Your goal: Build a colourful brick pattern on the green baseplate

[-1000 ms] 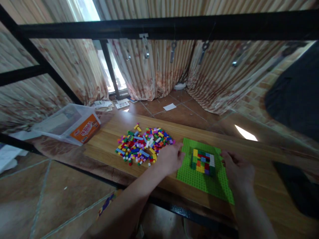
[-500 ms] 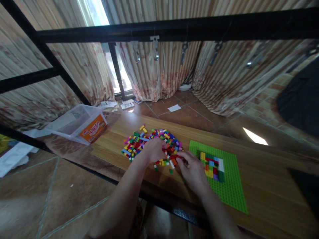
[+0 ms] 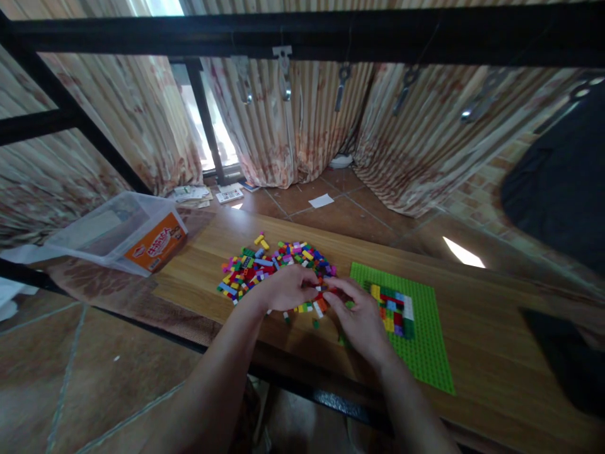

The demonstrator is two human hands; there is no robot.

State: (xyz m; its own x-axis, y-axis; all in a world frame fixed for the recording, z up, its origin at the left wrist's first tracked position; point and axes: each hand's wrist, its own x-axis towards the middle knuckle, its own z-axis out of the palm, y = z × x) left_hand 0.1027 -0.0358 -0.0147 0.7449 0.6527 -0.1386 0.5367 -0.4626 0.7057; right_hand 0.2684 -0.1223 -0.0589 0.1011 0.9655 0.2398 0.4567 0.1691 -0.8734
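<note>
A pile of small coloured bricks lies on a wooden board. To its right sits a green baseplate with a block of coloured bricks built on it. My left hand rests on the near right part of the pile, fingers curled over bricks. Just beside it my right hand lies at the baseplate's left edge, fingers bent and tips among the loose bricks. What either hand pinches is too small to make out.
A clear plastic tub with an orange label lies at the board's left end. A black metal frame crosses overhead, with curtains behind. Papers lie on the tiled floor. A dark cloth hangs at right.
Both hands moved left from the baseplate's sides into the brick pile. Over the last half second they stayed there, close together, while the head camera shifted slightly.
</note>
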